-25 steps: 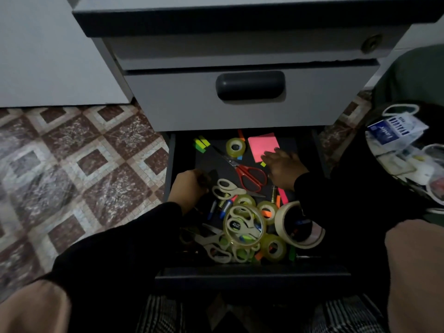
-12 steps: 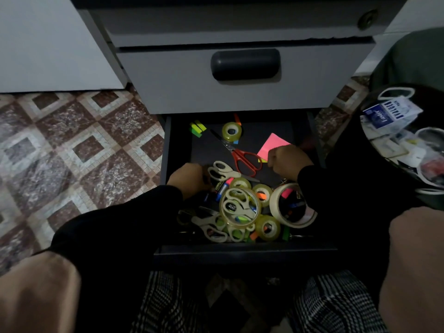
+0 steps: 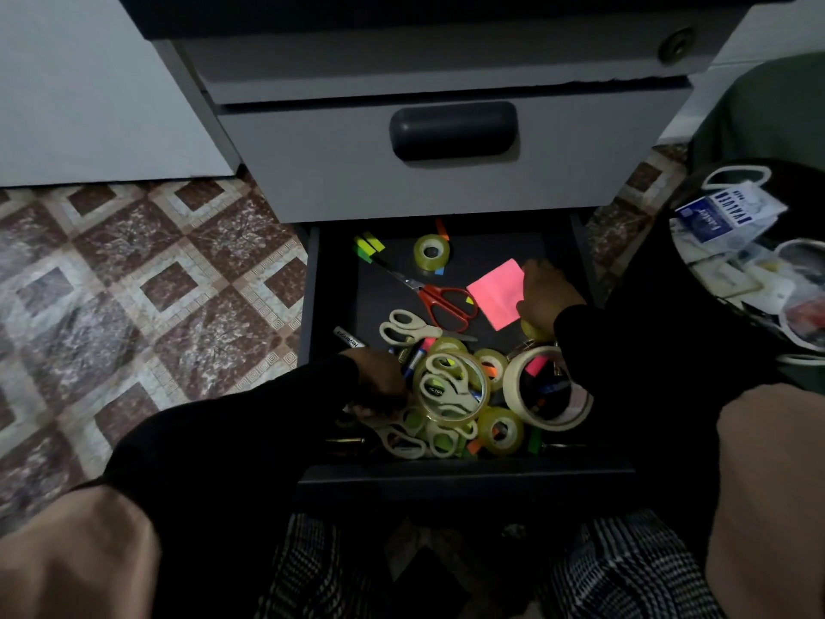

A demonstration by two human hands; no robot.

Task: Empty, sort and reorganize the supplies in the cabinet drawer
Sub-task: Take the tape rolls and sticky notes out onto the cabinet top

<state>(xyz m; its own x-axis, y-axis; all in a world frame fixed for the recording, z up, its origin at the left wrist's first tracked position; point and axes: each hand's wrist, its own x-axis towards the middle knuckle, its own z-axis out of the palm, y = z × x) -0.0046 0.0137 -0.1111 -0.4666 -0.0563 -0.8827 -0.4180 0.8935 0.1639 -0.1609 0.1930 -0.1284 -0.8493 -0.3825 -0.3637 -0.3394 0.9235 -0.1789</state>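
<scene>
The dark bottom drawer (image 3: 464,478) is pulled out, full of supplies. My right hand (image 3: 547,294) grips a pink sticky-note pad (image 3: 497,297), tilted up at the drawer's right side. My left hand (image 3: 379,384) is low at the front left, fingers curled among white scissors (image 3: 402,440); what it holds is hidden. Red scissors (image 3: 446,301) lie in the middle, another white pair (image 3: 404,328) beside them. Clear tape rolls (image 3: 500,428) and a wide masking tape roll (image 3: 549,390) are piled at the front. One small tape roll (image 3: 431,251) and coloured flags (image 3: 368,247) lie at the back.
A closed grey drawer with a dark handle (image 3: 453,130) sits above the open one. A dark bin or bag (image 3: 750,256) with papers and packets stands at the right. Patterned tile floor (image 3: 147,297) lies to the left. My knees frame the bottom.
My right hand has lifted and turned the pink pad toward the drawer's right side. My left hand has slid forward from the white scissors down into the front pile.
</scene>
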